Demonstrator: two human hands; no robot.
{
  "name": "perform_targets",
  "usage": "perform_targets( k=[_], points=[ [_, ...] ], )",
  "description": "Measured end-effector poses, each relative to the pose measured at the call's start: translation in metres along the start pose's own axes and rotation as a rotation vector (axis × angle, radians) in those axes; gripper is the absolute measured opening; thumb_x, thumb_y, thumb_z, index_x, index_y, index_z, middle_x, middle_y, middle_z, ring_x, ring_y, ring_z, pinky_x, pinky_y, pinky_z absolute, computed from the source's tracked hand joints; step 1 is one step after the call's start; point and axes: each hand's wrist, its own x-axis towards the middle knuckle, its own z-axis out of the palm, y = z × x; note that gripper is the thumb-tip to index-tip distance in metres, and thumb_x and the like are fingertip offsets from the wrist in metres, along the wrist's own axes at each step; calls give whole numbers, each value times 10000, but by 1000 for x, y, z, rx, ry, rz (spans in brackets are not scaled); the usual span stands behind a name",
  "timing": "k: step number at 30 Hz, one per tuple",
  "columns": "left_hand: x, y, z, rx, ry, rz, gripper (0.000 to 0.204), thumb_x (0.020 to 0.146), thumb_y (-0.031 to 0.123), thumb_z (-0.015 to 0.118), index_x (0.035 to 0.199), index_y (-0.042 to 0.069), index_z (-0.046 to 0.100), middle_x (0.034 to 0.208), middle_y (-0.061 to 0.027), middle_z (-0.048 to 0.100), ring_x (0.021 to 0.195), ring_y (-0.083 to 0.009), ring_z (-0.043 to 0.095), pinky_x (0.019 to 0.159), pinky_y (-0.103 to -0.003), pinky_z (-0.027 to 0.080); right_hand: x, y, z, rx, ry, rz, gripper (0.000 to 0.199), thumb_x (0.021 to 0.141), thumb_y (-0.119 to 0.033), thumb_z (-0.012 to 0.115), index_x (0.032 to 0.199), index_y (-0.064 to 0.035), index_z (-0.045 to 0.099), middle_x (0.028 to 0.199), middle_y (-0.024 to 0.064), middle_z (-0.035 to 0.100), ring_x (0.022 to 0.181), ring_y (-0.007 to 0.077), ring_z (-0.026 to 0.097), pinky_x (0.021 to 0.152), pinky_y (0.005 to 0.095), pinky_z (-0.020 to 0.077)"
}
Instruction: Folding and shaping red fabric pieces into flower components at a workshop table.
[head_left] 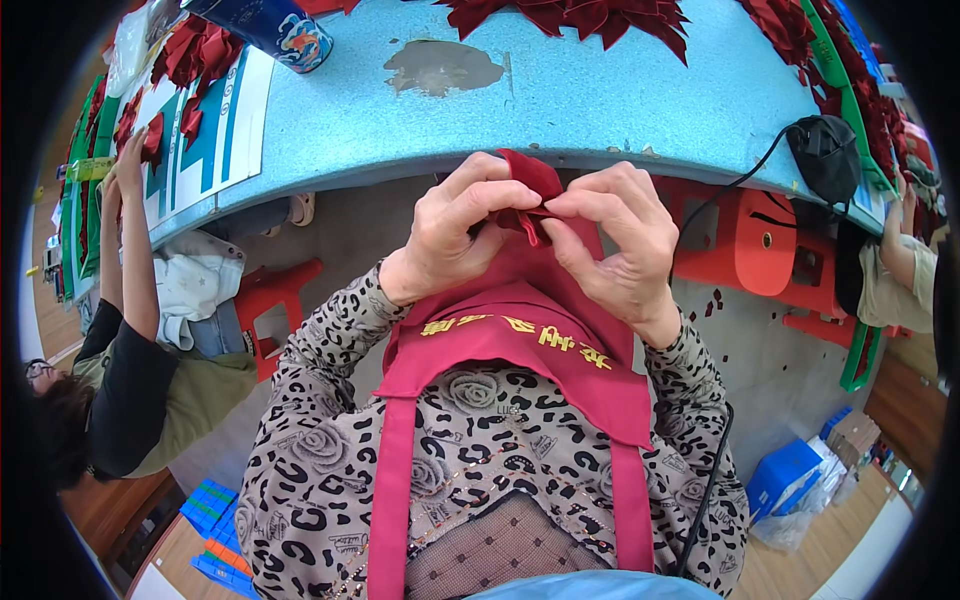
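My left hand (455, 235) and my right hand (610, 240) meet just below the edge of the blue table (600, 90). Both pinch a small folded piece of dark red fabric (530, 190) between thumbs and fingertips. The fabric sticks up above my fingers and is partly hidden by them. Below my hands hangs my crimson apron (520, 350) over a leopard-patterned top.
A heap of dark red fabric pieces (580, 15) lies at the table's far side. A blue patterned cup (285, 30) stands at the back left. A person on the left (130, 330) handles red pieces. Red stools (275, 295) stand beneath; a black pouch (825, 150) sits right.
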Motion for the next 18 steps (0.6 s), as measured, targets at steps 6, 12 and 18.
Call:
perform_targets(
  k=[6, 12, 18],
  points=[
    [-4, 3, 10, -1, -6, -12, 460, 593, -171, 608, 995, 52, 619, 899, -104, 580, 730, -212, 614, 557, -279, 506, -4, -3, -9, -134, -145, -10, 207, 628, -3, 736, 791, -64, 624, 750, 31, 614, 678, 186, 560, 627, 302, 403],
    [-8, 3, 16, 0, -48, -28, 436, 606, -153, 632, 990, 52, 619, 878, -96, 571, 702, -206, 601, 550, -272, 499, -12, 2, -8, -80, -205, 175, 145, 685, -5, 704, 796, -52, 622, 736, 32, 609, 672, 135, 556, 614, 244, 390],
    [-14, -5, 11, -2, -113, 11, 430, 604, -154, 641, 984, 46, 617, 858, -88, 556, 690, -205, 595, 553, -265, 496, -19, 21, -3, 817, -357, 1028, 16, 804, -4, 611, 819, -3, 610, 727, -6, 586, 689, 39, 514, 630, 198, 396]
  ],
)
